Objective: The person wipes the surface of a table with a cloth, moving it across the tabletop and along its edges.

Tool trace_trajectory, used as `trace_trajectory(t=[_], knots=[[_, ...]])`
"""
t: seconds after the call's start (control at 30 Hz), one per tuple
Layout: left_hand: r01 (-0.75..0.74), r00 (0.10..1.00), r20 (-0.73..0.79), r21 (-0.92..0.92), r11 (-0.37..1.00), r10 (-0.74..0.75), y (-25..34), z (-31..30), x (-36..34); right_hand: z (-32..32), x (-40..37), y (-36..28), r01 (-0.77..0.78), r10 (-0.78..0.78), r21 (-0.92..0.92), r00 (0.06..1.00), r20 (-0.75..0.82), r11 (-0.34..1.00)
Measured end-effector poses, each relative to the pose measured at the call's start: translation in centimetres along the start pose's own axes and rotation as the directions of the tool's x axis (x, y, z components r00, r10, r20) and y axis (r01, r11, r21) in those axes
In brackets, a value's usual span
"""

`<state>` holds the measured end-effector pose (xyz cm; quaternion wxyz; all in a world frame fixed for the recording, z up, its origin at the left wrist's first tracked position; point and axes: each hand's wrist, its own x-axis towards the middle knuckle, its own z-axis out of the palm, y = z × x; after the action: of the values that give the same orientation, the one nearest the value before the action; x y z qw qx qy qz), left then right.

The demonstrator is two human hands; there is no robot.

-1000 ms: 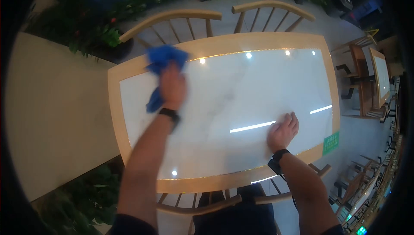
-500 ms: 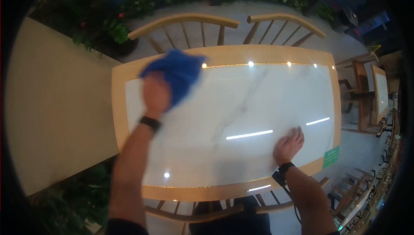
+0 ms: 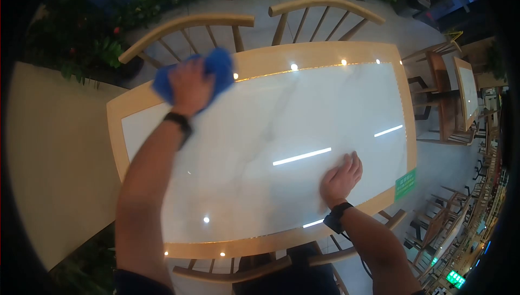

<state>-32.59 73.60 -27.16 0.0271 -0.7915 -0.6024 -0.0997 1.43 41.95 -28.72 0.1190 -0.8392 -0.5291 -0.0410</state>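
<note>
My left hand (image 3: 190, 86) presses down on a blue cloth (image 3: 221, 67), which is bunched beneath it. Both sit at the far left edge of a table (image 3: 216, 159) with a glossy white marbled top and a light wooden border. Blur softens the cloth and fingers, and the palm side is hidden. Toward the near right, my right hand (image 3: 340, 180) rests on the white surface with its fingers stretched out and nothing in it. Each wrist wears a dark band.
Two wooden chairs (image 3: 187, 21) stand along the far side, and another chair back (image 3: 233, 276) is at the near edge. A green sticker (image 3: 405, 184) marks the right corner. A beige panel (image 3: 59, 154) lies left; another table (image 3: 466, 93) stands farther right.
My left hand has carried the blue cloth farther onto the wooden border at the far left. The view has turned slightly, shifting the table leftward. My right hand stays resting on the tabletop.
</note>
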Motion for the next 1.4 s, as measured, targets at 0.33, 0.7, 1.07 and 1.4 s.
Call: trace_trajectory(t=[0.33,0.7,1.07,1.4], knots=[[-0.238,0.961,0.043,-0.371,0.898,0.272,15.7,2.6,6.6,-0.6,0.2,-0.2,-0.014,0.013,0.032,1.0,0.013,0.999],[0.241,0.914,0.167,0.508,0.827,-0.369,-27.5,-3.0,-12.0,-0.9,0.1,-0.2,-0.037,0.035,0.054,0.999,0.041,0.998],[0.359,0.933,-0.091,0.313,0.879,-0.348,-24.6,1.7,-13.8,-0.6,0.2,-0.2,-0.043,0.041,0.045,0.998,0.043,0.998],[-0.528,0.818,0.05,-0.328,0.783,0.573,20.8,-0.1,-8.8,-0.3,-0.1,-0.1,-0.051,0.05,0.009,0.999,0.013,0.999]])
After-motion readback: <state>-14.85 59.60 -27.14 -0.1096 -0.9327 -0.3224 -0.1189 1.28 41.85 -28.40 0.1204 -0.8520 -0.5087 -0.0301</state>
